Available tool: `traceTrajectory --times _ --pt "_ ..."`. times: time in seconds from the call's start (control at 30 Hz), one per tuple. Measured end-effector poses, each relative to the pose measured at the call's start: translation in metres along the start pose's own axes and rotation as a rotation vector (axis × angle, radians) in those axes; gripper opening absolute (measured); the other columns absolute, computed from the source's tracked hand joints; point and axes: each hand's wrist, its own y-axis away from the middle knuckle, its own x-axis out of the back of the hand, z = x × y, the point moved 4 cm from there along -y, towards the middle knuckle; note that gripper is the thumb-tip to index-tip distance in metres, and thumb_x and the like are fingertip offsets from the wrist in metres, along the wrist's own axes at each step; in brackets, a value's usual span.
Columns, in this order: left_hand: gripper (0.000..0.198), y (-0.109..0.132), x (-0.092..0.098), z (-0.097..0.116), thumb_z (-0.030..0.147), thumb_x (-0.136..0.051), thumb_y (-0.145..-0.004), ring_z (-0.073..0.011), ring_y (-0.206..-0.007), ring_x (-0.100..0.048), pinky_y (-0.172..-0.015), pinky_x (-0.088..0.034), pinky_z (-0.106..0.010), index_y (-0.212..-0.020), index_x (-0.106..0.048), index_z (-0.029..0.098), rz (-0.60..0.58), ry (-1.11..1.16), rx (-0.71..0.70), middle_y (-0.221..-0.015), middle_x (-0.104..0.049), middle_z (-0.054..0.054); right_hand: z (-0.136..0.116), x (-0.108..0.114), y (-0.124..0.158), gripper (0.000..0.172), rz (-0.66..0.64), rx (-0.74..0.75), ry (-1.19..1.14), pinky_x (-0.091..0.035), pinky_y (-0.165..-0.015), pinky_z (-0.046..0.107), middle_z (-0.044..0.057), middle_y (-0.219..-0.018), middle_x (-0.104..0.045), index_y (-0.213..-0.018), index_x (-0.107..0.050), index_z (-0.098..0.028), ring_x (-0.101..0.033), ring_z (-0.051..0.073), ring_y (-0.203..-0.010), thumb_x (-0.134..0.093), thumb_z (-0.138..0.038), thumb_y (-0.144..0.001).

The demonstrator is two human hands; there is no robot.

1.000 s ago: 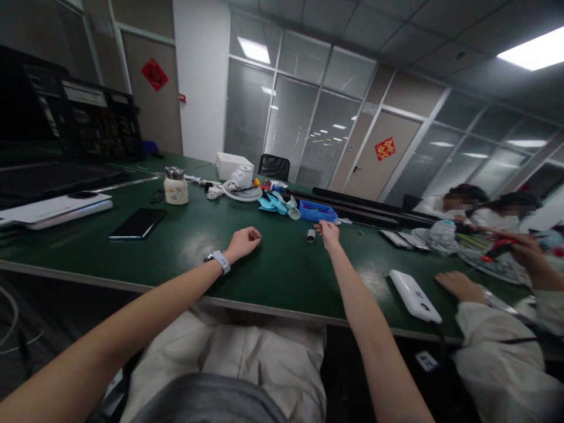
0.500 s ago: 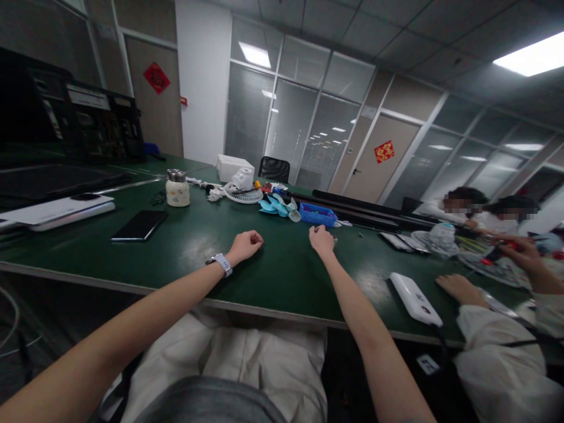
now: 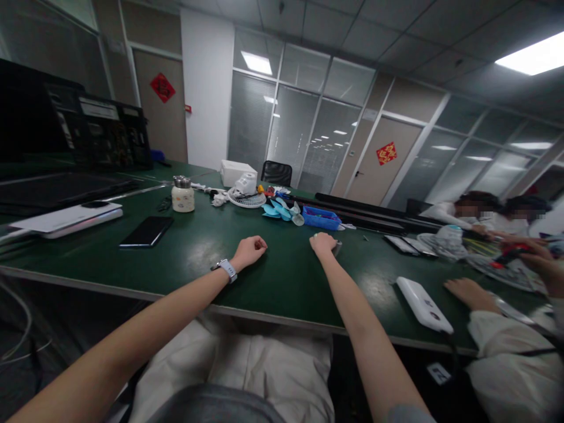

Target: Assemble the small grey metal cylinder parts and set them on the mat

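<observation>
My left hand (image 3: pixel 249 252), with a watch (image 3: pixel 225 269) on its wrist, rests on the green table (image 3: pixel 282 282). Its fingers are curled in, and I see nothing between them. Farther right, my right hand (image 3: pixel 323 242) is closed over the tabletop, its fingers bent down and mostly hidden. A small greyish piece (image 3: pixel 338 247) shows at its right side, too little of it visible to name. Just beyond that hand stands a blue basket (image 3: pixel 321 218) with small items inside. Light blue fan blades (image 3: pixel 281 210) lie left of the basket.
A black phone (image 3: pixel 146 231), a cream jar (image 3: pixel 183 198) and a white fan guard (image 3: pixel 247 198) lie to the left and back. On the right are a white power bank (image 3: pixel 423 305) and a co-worker's hand (image 3: pixel 472 294). Long black bars (image 3: pixel 361 214) run behind the basket.
The view has tilted up slightly. My right hand has turned a little and lowered over the greyish piece. My left hand keeps almost the same pose.
</observation>
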Motion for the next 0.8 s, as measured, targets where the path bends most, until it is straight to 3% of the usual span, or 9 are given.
traceTrajectory --times 0.13,0.23,0.57,0.7,0.8 --pt "0.012 0.001 0.000 0.000 0.022 -0.061 -0.073 -0.0171 -0.071 -0.063 -0.064 -0.047 -0.026 -0.082 -0.069 0.018 -0.005 0.012 -0.010 -0.077 -0.070 -0.004 0.004 0.001 0.015 0.052 0.102 -0.012 0.013 -0.048 -0.084 0.041 0.027 -0.101 -0.066 -0.123 -0.046 -0.001 -0.064 0.032 -0.099 -0.044 -0.041 -0.089" --pt "0.012 0.000 0.000 -0.001 0.022 -0.062 -0.073 -0.0174 -0.071 -0.063 -0.064 -0.047 -0.026 -0.082 -0.069 0.018 -0.008 0.020 -0.020 -0.077 -0.070 -0.004 0.006 0.003 0.019 0.050 0.142 0.014 0.024 -0.048 -0.081 0.041 0.025 -0.097 -0.067 -0.125 -0.041 -0.001 -0.066 0.032 -0.094 -0.043 -0.037 -0.091" --pt "0.012 0.001 -0.003 -0.004 0.017 -0.062 -0.073 -0.0148 -0.068 -0.062 -0.062 -0.047 -0.024 -0.082 -0.070 0.017 0.030 0.018 -0.053 -0.075 -0.069 -0.002 0.006 -0.002 0.020 0.045 0.154 0.083 0.066 -0.047 -0.082 0.045 0.026 -0.098 -0.065 -0.117 -0.047 -0.004 -0.064 0.035 -0.098 -0.045 -0.041 -0.091" --pt "0.012 0.001 -0.003 -0.004 0.016 -0.062 -0.073 -0.0136 -0.067 -0.061 -0.061 -0.046 -0.022 -0.082 -0.070 0.017 0.039 0.040 -0.041 -0.074 -0.068 -0.002 0.011 0.007 0.014 0.051 0.154 0.013 -0.092 -0.046 -0.084 0.047 0.027 -0.102 -0.063 -0.122 -0.046 -0.003 -0.063 0.036 -0.100 -0.044 -0.042 -0.090" --pt "0.012 0.002 -0.001 -0.001 0.016 -0.063 -0.073 -0.0134 -0.067 -0.061 -0.060 -0.046 -0.022 -0.083 -0.070 0.016 0.027 0.057 -0.033 -0.074 -0.068 -0.003 0.018 0.021 0.003 0.038 0.209 0.001 -0.311 -0.045 -0.089 0.042 0.023 -0.105 -0.064 -0.112 -0.057 -0.007 -0.061 0.031 -0.102 -0.034 -0.027 -0.089"
